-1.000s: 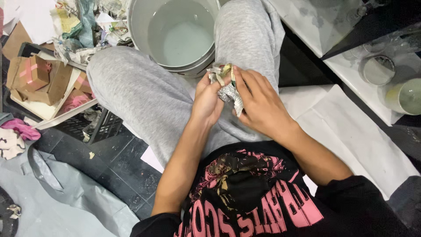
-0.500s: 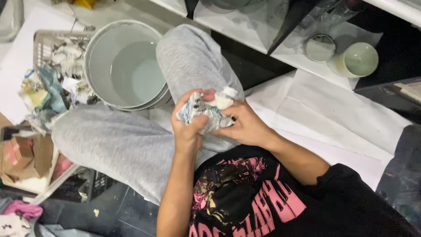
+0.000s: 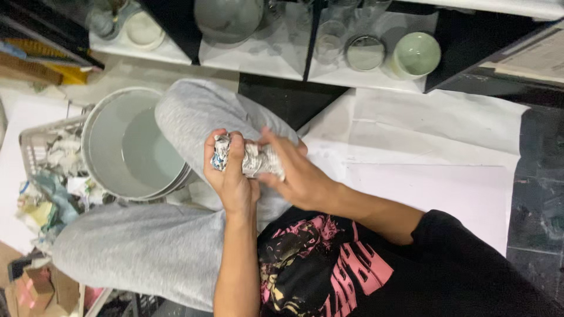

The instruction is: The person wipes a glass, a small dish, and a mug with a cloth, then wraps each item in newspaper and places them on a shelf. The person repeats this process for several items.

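Note:
A crumpled wad of printed paper (image 3: pixel 255 158) is squeezed between both my hands over my lap. My left hand (image 3: pixel 229 176) wraps its left end with fingers curled over the top. My right hand (image 3: pixel 294 176) clasps the right end, thumb pressed on the wad. I sit cross-legged in grey sweatpants (image 3: pixel 141 246) and a black shirt with pink print. A grey bucket (image 3: pixel 108 147) holding pale liquid stands just left of my raised knee.
A basket of paper scraps (image 3: pixel 53 158) sits left of the bucket. White paper sheets (image 3: pixel 423 158) cover the floor on the right. A low shelf (image 3: pixel 258 56) at the top carries a green bowl (image 3: pixel 416 54), glass jars (image 3: pixel 364 53) and a large bowl (image 3: pixel 229 17). Cardboard pieces (image 3: pixel 29 287) lie at bottom left.
The view has swung so the shelf now fills the top. My hands have pressed the paper wad into a tighter roll, with the left fingers wrapped further over it.

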